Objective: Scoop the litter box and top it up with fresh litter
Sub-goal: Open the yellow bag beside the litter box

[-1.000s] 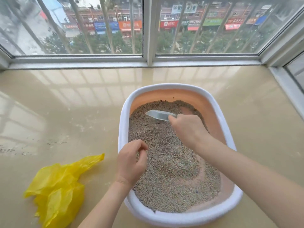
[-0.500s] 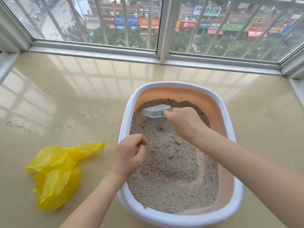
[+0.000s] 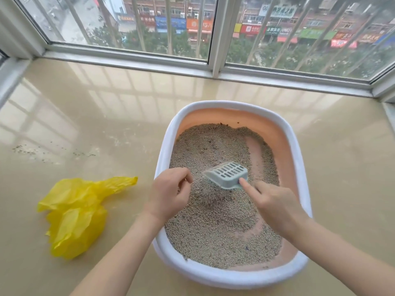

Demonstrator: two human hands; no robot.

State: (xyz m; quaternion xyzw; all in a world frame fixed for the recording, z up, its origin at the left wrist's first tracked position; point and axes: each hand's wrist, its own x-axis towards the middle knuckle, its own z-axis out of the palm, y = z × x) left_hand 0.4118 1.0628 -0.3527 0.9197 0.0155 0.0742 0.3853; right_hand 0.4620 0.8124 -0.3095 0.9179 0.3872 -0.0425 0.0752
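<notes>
Nearest the camera, two bare forearms reached in over the near rim of the litter box (image 3: 215, 278), a long oval tub with a white rim and peach inner walls, its long axis running away from the person toward the window. The left hand (image 3: 170, 194) hovered over the left side of the tub with its fingers curled loosely inward; whether it pinched anything could not be told. The right hand (image 3: 275, 205) gripped the handle of the pale blue slotted scoop (image 3: 227, 175), forefinger laid straight along it toward the head. The scoop was lifted just above the litter (image 3: 213, 227) near the middle of the tub, its long axis running from the right hand up and leftward, the open mouth pointing left and the slotted face tipped up; grains were sifting out beneath it. The scoop looked light and stiff, best held by its handle as it was, and likely needing a gentle shake so clean grains would fall through. The litter was loose and granular, apt to spill over the rim if flicked. A bare curved track showed the peach floor along the right side. Left of the tub, a crumpled yellow plastic bag (image 3: 74, 212) lay on the glossy beige floor (image 3: 106, 124), thin and limp, probably needing the free hand to open it. Farther left, scattered grains (image 3: 42, 151) dotted the floor, and beyond stood the window (image 3: 213, 50).
</notes>
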